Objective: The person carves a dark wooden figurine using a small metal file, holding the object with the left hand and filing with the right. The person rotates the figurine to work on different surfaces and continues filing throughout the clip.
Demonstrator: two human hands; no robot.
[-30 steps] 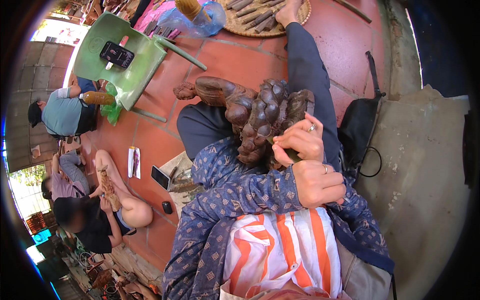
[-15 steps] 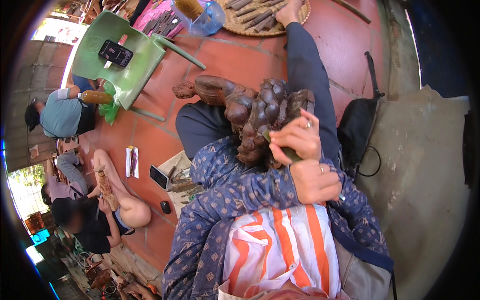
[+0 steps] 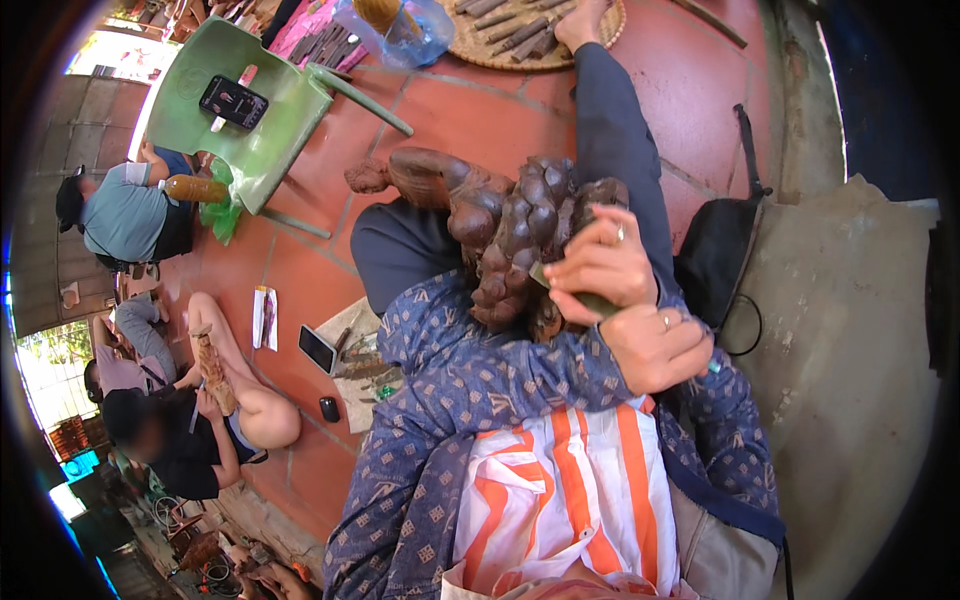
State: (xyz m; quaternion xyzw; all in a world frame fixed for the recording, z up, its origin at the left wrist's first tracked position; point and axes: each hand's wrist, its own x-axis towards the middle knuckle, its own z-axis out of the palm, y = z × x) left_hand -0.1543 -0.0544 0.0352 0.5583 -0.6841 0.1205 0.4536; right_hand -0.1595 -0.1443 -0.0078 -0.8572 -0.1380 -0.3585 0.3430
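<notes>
A dark brown wood carving (image 3: 520,230), with a small head at its left end and rounded lumps in the middle, rests across my lap and legs. My right hand (image 3: 605,262), wearing a ring, pinches a slim carving tool (image 3: 598,304) with a flat olive-green front part. Its tip meets the carving's lumpy surface. My left hand (image 3: 660,348), also ringed, is closed round the tool's rear, and a teal end pokes out past the fingers. The left forearm crosses in front of my body. Between the hands, part of the tool is hidden.
On the left, a green plastic chair (image 3: 240,130) carries a phone (image 3: 234,103). A tablet-like device (image 3: 318,350) and several tools lie on a board (image 3: 357,400). Several people sit at left. A woven tray (image 3: 470,50) holds wooden-handled tools; a black bag (image 3: 715,250) is at right.
My left hand has slid a little to the right along with the tool's rear end. My right hand has shifted slightly right, still pinching the tool. The carving stays in place.
</notes>
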